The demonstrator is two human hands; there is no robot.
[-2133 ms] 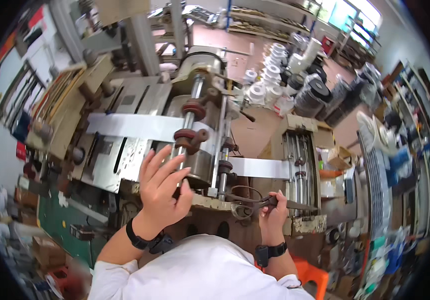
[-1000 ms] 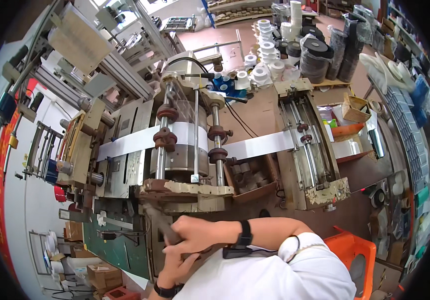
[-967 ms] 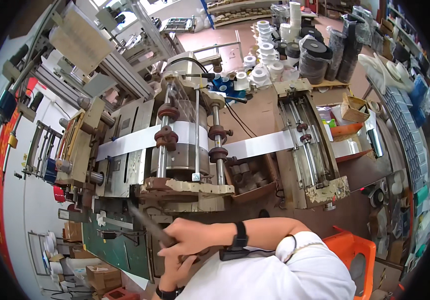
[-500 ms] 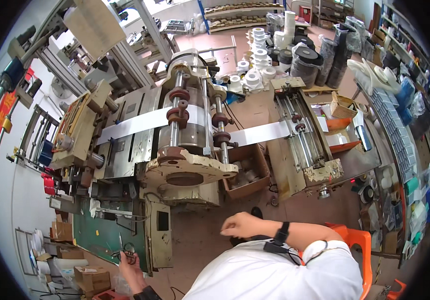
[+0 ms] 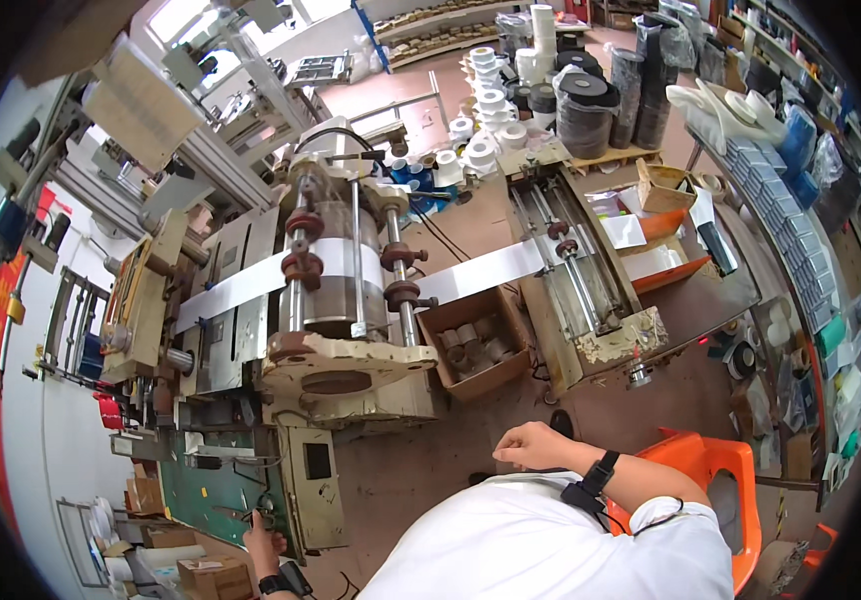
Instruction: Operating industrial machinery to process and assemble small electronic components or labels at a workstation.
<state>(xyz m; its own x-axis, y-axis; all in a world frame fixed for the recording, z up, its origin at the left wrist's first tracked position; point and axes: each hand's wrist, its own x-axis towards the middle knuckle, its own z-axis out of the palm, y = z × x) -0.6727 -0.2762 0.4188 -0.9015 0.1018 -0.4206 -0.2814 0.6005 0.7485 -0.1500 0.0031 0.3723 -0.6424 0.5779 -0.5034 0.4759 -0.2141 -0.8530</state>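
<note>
At the lower left, my left hand [image 5: 264, 545] is by the green tabletop [image 5: 191, 485], its fingers closed at a pair of dark-handled scissors [image 5: 243, 515]. The blades point left, low over the tabletop; whether they touch it I cannot tell. My right hand [image 5: 534, 445] is held in front of my white shirt, fingers curled together with nothing visible in them. Ahead stands a cream-painted roller machine [image 5: 351, 365]. A white paper web [image 5: 486, 272] runs through it, from the left unit across the metal drum to the roller stand [image 5: 591, 330] on the right.
A cardboard box [image 5: 486, 375] holding rolls sits on the floor between machine and stand. Behind me to the right is an orange chair [image 5: 741, 480]. White rolls [image 5: 491, 100] and dark wrapped rolls [image 5: 588, 115] are stacked at the back. Cartons [image 5: 213, 578] stand lower left.
The scissors have swung from pointing upward to pointing left, and my left hand is lower. My view has shifted, so the machine appears farther left. My right hand stays curled.
</note>
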